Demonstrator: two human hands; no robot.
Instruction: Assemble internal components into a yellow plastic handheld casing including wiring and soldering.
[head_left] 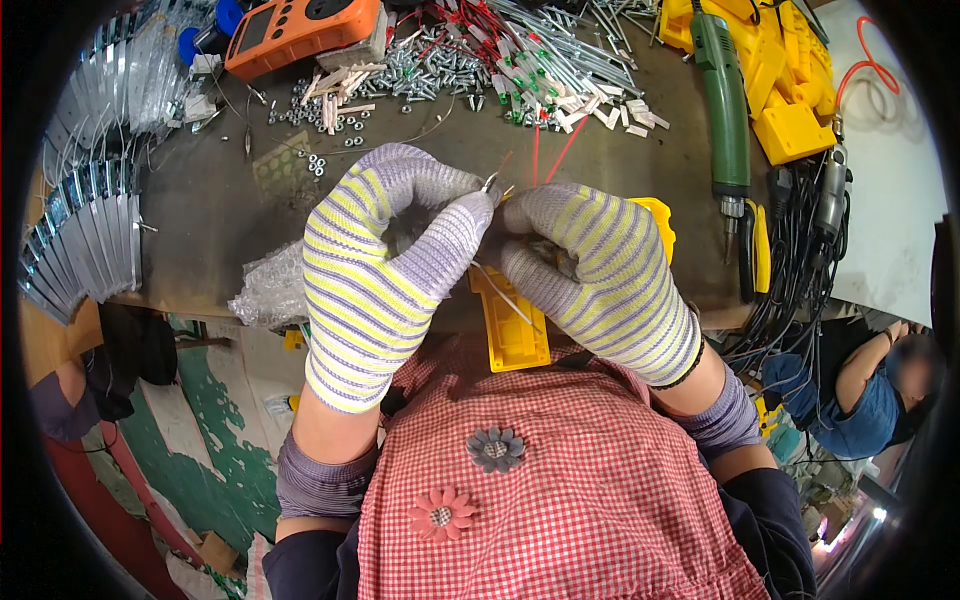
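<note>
My left hand (385, 270), in a yellow, white and grey striped knit glove, pinches a thin wire (489, 183) between thumb and forefinger. Bare copper strands stick up past those fingertips. Close beside it, my right hand (610, 285), gloved alike, has its fingers closed, and a short bare wire end (508, 191) shows at their tips. Below the hands a yellow plastic housing (520, 348) lies at the table's near edge, partly hidden by my right hand. A pale wire (507, 296) crosses over it.
Screws (425, 70), nuts and red-wired parts (520, 75) are heaped at the back. An orange meter (300, 35) stands back left, near stacked metal strips (90, 230). At right lie a green power tool (722, 100), yellow housings (790, 130) and black cables (790, 250). Another person (850, 390) sits far right.
</note>
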